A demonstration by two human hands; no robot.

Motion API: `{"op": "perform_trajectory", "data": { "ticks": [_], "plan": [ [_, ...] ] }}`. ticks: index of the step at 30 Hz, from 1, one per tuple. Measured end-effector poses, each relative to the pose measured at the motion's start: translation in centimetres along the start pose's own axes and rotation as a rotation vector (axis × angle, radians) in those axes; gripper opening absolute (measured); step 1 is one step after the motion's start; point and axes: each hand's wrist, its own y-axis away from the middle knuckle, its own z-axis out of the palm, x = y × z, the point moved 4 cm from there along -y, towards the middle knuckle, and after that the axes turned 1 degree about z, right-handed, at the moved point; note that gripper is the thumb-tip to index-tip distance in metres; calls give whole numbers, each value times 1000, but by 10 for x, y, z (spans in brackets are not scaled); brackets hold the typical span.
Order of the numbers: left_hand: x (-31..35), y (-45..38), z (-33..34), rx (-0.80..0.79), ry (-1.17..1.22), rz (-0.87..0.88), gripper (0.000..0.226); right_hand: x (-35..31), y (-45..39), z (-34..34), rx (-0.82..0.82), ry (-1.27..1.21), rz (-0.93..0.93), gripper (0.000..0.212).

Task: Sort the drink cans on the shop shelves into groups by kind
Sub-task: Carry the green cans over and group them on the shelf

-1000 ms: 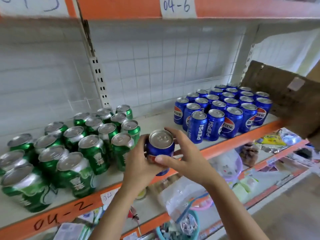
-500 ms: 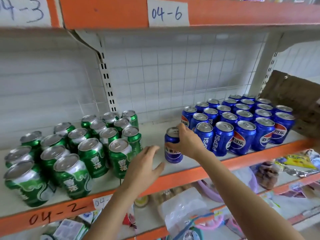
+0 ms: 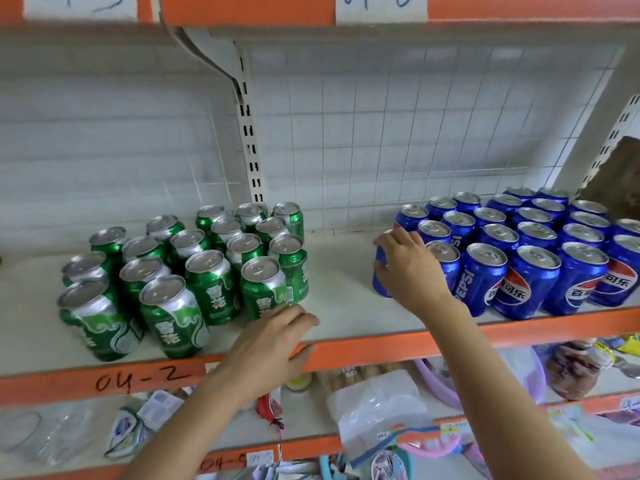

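A pale, flat shop shelf (image 3: 341, 299) with an orange front rail marked "04-2" carries two clusters of drink cans. On its left half stands a tight group of green aluminium cans with silver tops (image 3: 194, 271), all upright, running from the near edge back to the far tiled wall. On the right half stands a packed block of blue aluminium Pepsi cans (image 3: 530, 258), also upright in rows. One more blue can (image 3: 379, 271) stands at that block's left near corner. Bare shelf lies between the groups.
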Motion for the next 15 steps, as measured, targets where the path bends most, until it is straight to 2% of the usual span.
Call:
{"op": "perform_trajectory", "data": {
  "ticks": [2,4,10,15],
  "plan": [
    [-7,17,-6,7,-66,-28,29,-16,26,3,112,-213,-97,26],
    [-17,37,-11,-28,-78,-72,31,-36,48,14,128,-288,-178,21],
    [-52,122,-34,-127,-170,-362,31,-118,83,65,-166,-356,-491,26],
    [-77,199,-58,-121,-216,-519,40,-183,101,90,-306,-350,-607,37]
  ]
}}
